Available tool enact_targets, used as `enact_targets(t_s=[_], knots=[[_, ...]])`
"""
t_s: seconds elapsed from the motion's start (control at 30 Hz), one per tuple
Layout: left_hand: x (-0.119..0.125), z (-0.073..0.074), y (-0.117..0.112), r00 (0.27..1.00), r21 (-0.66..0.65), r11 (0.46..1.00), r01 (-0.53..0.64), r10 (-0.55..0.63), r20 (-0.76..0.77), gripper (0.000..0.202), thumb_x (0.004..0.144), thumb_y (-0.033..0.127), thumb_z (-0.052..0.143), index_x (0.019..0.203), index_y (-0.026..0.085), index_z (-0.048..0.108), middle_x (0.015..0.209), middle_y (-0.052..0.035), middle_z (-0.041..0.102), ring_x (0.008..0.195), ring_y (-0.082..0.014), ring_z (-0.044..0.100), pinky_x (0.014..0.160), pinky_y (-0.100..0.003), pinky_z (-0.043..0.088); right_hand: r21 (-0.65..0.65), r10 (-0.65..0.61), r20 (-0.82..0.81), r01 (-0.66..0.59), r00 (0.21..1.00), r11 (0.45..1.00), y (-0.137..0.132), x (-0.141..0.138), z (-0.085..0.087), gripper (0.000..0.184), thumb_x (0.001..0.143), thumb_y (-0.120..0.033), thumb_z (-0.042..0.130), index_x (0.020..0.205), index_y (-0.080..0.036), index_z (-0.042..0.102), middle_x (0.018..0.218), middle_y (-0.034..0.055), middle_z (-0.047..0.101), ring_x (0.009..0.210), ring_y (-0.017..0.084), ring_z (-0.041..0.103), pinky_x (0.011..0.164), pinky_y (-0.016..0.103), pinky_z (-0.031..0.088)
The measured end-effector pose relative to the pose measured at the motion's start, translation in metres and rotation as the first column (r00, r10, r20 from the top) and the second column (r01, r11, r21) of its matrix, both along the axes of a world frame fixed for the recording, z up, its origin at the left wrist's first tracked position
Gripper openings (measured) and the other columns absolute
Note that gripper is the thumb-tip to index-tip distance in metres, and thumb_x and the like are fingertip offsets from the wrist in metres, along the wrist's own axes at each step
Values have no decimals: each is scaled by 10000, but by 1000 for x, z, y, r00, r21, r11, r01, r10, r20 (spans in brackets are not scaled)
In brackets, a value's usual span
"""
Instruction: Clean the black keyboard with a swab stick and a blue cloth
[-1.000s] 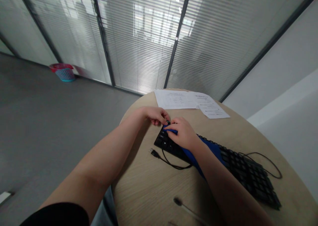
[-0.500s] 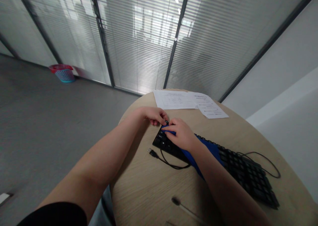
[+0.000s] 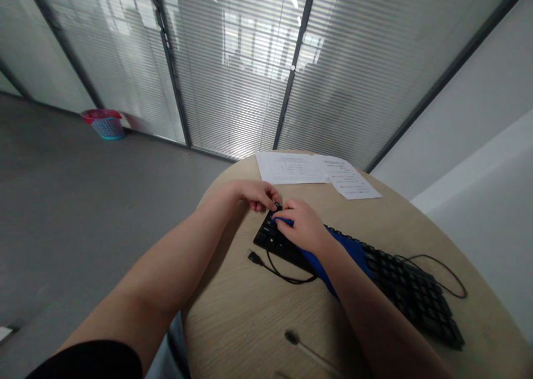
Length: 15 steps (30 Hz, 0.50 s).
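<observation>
A black keyboard [image 3: 410, 282] lies at a slant across the round wooden table. At its far left corner, my left hand [image 3: 261, 195] pinches the edge between thumb and curled fingers. My right hand [image 3: 303, 228] rests over the left-end keys, its fingers pressing a blue cloth [image 3: 352, 251] onto them. The cloth trails under the right wrist and along the keyboard's middle, hiding many keys. Beside the near edge lies the keyboard's black cable with a USB plug [image 3: 255, 257].
Printed papers [image 3: 293, 169] lie at the table's far edge. Near the front is a thin brush-like stick with a dark tip [image 3: 292, 337]. A cable loop [image 3: 452, 268] sits behind the keyboard's right end. A red and blue basket [image 3: 107, 124] stands on the floor by the blinds.
The cloth under my right fingertips has shifted slightly, baring a little more of the keyboard's far left corner. My left hand keeps its place; the view has moved slightly.
</observation>
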<state>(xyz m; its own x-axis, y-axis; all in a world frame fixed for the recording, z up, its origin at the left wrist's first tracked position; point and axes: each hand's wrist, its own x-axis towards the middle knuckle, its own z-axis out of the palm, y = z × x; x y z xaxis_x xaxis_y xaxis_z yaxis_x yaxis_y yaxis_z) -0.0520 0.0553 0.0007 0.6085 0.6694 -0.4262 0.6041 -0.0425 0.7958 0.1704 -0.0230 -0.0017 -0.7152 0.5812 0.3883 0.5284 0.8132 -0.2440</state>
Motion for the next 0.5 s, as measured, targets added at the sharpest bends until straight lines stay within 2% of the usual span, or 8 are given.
enact_targets(t_s=[0.1, 0.2, 0.4, 0.5], knots=[[0, 0, 0, 1000, -6, 1000, 7, -7, 1, 498, 675, 464, 793, 1088, 222, 654, 727, 24, 641, 558, -93, 571, 488, -186, 460, -34, 37, 15, -36, 999, 999, 1, 0, -1, 224, 913, -215, 631, 1061, -270, 790, 918, 58, 637, 906, 207, 561, 847, 373, 451], [0, 1, 0, 1000, 9, 1000, 24, -24, 8, 487, 689, 478, 782, 1090, 228, 664, 747, 17, 655, 565, -95, 571, 491, -189, 460, -39, 35, 17, -34, 999, 999, 1, 0, -1, 229, 914, -231, 639, 1082, -282, 786, 904, 58, 626, 903, 211, 560, 836, 373, 453], [0, 2, -2, 1000, 19, 1000, 2, -1, -9, 507, 683, 472, 779, 1108, 226, 649, 746, 22, 644, 577, -98, 581, 508, -196, 477, 6, -62, -24, 62, 998, 998, 0, -2, 2, 153, 841, -174, 659, 856, -232, 800, 847, 55, 622, 873, 215, 557, 806, 366, 444], [1, 2, -2, 1000, 21, 1000, 9, -9, -14, 495, 696, 468, 768, 1106, 219, 644, 747, 20, 643, 584, -98, 585, 502, -189, 473, 26, -74, -37, 75, 997, 997, -1, -2, 3, 143, 822, -169, 657, 809, -225, 788, 829, 55, 619, 864, 223, 558, 792, 371, 443]])
